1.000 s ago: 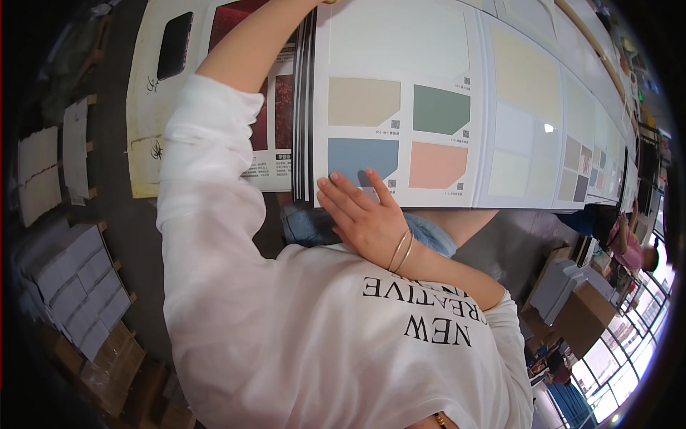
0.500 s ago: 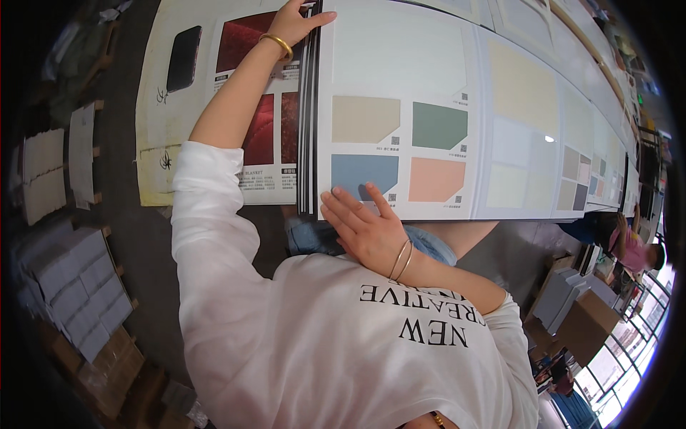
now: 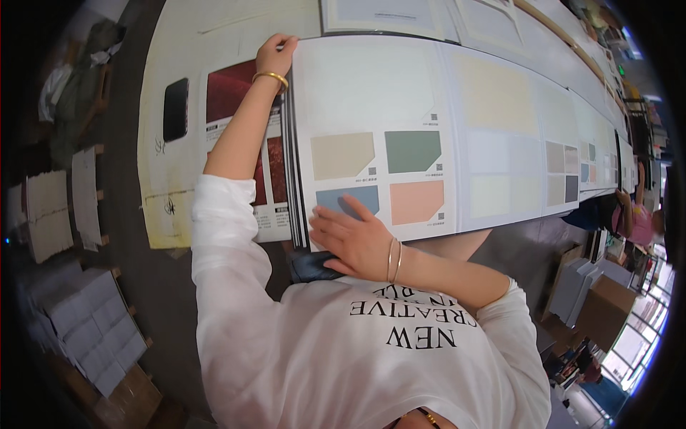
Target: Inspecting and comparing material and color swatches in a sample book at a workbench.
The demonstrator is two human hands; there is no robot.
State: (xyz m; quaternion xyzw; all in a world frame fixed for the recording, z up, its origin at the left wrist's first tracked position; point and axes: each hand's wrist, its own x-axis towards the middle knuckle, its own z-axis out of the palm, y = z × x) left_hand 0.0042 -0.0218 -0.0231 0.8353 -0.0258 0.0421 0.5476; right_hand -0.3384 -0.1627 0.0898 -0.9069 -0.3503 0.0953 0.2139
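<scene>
A large swatch-book page lies on a stack of dark-edged boards, with beige, green, blue and coral samples below a pale upper panel. At the page's far left corner, the fingers of my left hand are bent and closed around the edge. My right hand is flat and spread at the near left corner, its fingers over the blue sample. Left of the stack, partly under my left arm, is a sheet with dark red fabric pictures.
A black phone lies on the table's left part. More open sample boards continue to the right. Stacked white sheets stand on the floor at left; a cardboard box and a person in pink are at right.
The view has shifted, so the table sits lower. My left thumb, stretched out over the page before, is now drawn in at the corner. My right hand stays near the blue sample, fingers spread wider.
</scene>
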